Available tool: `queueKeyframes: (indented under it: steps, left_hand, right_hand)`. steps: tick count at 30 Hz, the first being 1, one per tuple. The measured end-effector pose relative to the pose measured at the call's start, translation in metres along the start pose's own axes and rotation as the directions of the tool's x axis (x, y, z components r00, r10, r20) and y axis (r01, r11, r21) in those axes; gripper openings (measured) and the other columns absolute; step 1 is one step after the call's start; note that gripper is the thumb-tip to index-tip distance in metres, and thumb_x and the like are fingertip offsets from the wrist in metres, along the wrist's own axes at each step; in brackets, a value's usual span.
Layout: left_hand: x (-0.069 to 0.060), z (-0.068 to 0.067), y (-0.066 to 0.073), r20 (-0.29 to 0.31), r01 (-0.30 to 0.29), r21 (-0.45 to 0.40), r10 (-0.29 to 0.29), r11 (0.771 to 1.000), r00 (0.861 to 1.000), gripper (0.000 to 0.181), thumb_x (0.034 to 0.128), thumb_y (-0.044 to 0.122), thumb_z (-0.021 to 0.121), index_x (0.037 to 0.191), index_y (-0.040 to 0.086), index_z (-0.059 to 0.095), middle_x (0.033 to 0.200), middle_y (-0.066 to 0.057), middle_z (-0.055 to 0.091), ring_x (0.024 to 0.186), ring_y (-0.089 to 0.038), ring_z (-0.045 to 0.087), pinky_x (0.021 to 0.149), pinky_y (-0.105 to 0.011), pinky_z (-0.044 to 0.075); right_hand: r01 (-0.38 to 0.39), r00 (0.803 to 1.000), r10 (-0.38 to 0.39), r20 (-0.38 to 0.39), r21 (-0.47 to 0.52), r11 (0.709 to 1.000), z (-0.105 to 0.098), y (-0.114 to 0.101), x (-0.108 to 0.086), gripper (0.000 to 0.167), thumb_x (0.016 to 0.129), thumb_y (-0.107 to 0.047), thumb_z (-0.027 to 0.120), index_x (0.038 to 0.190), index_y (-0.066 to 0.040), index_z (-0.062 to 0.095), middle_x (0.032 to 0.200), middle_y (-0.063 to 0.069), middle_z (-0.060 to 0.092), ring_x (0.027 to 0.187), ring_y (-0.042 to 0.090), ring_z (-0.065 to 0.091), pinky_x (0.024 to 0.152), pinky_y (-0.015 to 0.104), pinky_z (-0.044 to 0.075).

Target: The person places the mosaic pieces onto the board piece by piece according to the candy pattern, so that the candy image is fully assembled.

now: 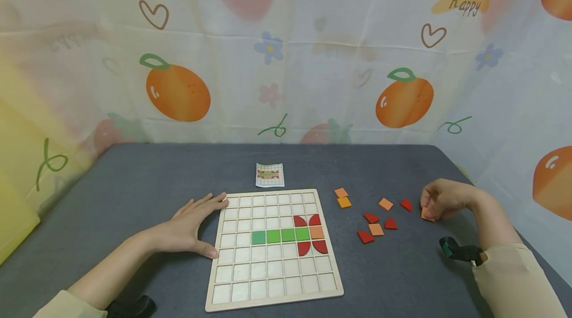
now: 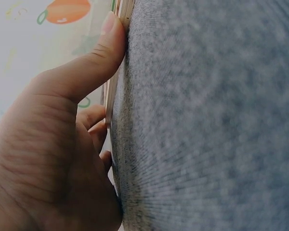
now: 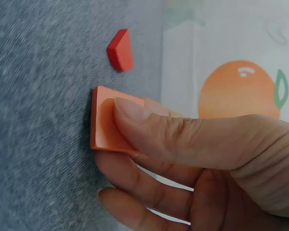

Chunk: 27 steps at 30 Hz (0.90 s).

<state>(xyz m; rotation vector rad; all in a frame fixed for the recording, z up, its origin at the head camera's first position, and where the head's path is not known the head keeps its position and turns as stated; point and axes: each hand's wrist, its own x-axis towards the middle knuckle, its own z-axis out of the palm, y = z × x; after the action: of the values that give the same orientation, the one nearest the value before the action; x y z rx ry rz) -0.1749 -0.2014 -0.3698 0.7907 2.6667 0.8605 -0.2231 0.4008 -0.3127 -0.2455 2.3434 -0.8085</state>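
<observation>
My right hand (image 1: 452, 199) pinches a light orange square tile (image 3: 105, 126) between thumb and fingers, at the right side of the table. In the right wrist view the thumb lies flat across the tile's face. My left hand (image 1: 189, 228) rests at the left edge of a wooden grid board (image 1: 275, 288), fingers spread, with thumb and fingertips touching the rim. On the board, a row of green tiles (image 1: 273, 236) leads right to an orange square (image 1: 317, 232). Red quarter-round tiles (image 1: 304, 248) sit above and below that row's right end.
Loose orange tiles (image 1: 386, 204) and red tiles (image 1: 365, 237) lie scattered between the board and my right hand. A yellow-orange tile (image 1: 344, 202) lies near the board's upper right corner. Behind the board is a small pattern card (image 1: 270, 175). A printed curtain (image 1: 295, 85) hangs behind the dark table.
</observation>
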Motion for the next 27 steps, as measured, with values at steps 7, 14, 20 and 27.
queueKeyframes:
  steps: [7, 14, 20, 27]
  left_hand:
    - [0.000, 0.000, 0.000, 0.003, 0.006, 0.006, -0.006, 1.000, 1.000, 0.110, 0.0674, 0.055, 0.083, 0.154, 0.010, 0.033, 0.166, -0.016, 0.021, 0.152, -0.049, 0.010, 0.115, -0.073, 0.002]
    - [0.000, 0.000, 0.000, 0.001, 0.007, 0.004, -0.007, 1.000, 1.000, 0.110, 0.0673, 0.056, 0.083, 0.154, 0.010, 0.034, 0.166, -0.016, 0.021, 0.152, -0.049, 0.010, 0.115, -0.073, 0.002]
    - [0.000, 0.000, -0.001, 0.009, 0.005, 0.008, -0.006, 1.000, 1.000, 0.109, 0.0681, 0.055, 0.083, 0.154, 0.010, 0.033, 0.166, -0.015, 0.020, 0.152, -0.049, 0.010, 0.115, -0.073, 0.001]
    - [0.001, 0.000, -0.001, 0.003, -0.003, -0.001, 0.003, 1.000, 1.000, 0.109, 0.0684, 0.056, 0.082, 0.154, 0.011, 0.033, 0.166, -0.015, 0.021, 0.152, -0.049, 0.010, 0.114, -0.074, 0.001]
  right_hand:
    - [0.049, 0.998, -0.049, -0.030, -0.001, 0.999, 0.000, -0.016, 0.000, 0.023, 0.088, -0.008, 0.067, 0.104, 0.006, 0.057, 0.082, 0.001, 0.063, 0.065, 0.008, 0.054, 0.061, 0.026, 0.049]
    - [0.140, 0.989, -0.140, -0.047, -0.003, 0.990, 0.008, -0.041, 0.008, 0.030, 0.091, -0.016, 0.070, 0.109, 0.005, 0.059, 0.086, 0.007, 0.067, 0.075, 0.013, 0.064, 0.070, 0.030, 0.057]
    - [0.230, 0.971, -0.232, -0.065, -0.033, 0.973, 0.025, -0.067, 0.019, 0.024, 0.091, -0.018, 0.070, 0.105, -0.001, 0.062, 0.090, 0.012, 0.066, 0.077, 0.028, 0.068, 0.075, 0.037, 0.060]
    - [0.324, 0.942, -0.324, -0.084, -0.011, 0.946, 0.040, -0.091, 0.033, 0.023, 0.091, -0.022, 0.071, 0.105, -0.005, 0.063, 0.088, 0.013, 0.067, 0.077, 0.040, 0.067, 0.073, 0.043, 0.060]
